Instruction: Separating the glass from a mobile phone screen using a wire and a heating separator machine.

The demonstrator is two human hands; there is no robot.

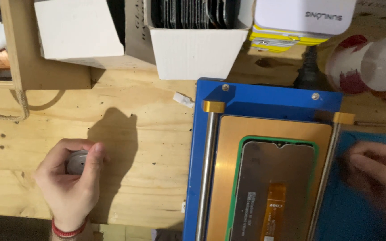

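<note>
Left hand: your left hand point(73, 185) sits well left of the blue jig point(269, 100), fingers curled tight around a small silvery round thing point(76, 161), can't tell what it is exactly.
Right hand: your right hand point(378, 172) is blurry, just right of the jig over the blue mat point(345, 214); can't tell if it's pinching anything.
Phone screen: lies face down in the green frame point(235, 178) on the jig's tan plate point(228, 147), orange ribbon cable point(273, 209) up.
White boxes: white boxes point(193, 49) right behind the jig.
</note>
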